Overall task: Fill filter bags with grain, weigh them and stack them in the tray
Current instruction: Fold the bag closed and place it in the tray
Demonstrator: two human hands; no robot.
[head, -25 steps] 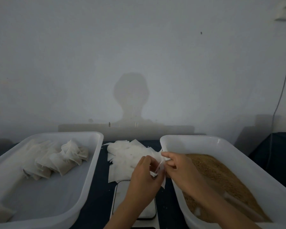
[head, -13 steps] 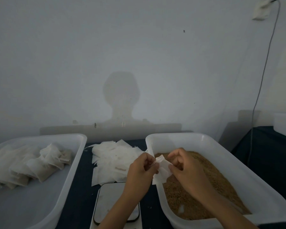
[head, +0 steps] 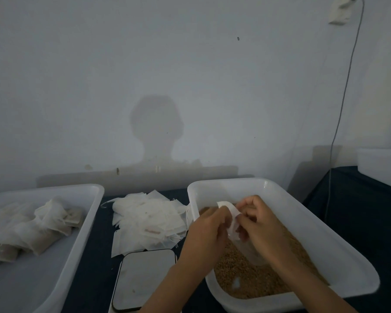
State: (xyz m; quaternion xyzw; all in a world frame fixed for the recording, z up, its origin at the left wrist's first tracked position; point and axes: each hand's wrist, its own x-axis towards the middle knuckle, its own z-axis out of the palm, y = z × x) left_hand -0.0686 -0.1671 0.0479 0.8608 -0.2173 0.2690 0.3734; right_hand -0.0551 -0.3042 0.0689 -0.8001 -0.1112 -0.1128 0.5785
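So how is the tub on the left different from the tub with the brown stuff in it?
The left tub holds a heap of stuffed filter bags, while the right tub holds loose brown grain. Much of the left tub's floor shows bare; the grain hides most of the right tub's floor. Both hands work over the right tub, pinching an empty bag; none are over the left tub. Both tubs are white plastic with rounded corners.

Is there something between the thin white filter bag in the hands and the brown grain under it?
Nothing visible. Both the left hand and the right hand pinch the thin white filter bag above the brown grain inside the white plastic tub, with only open air below.
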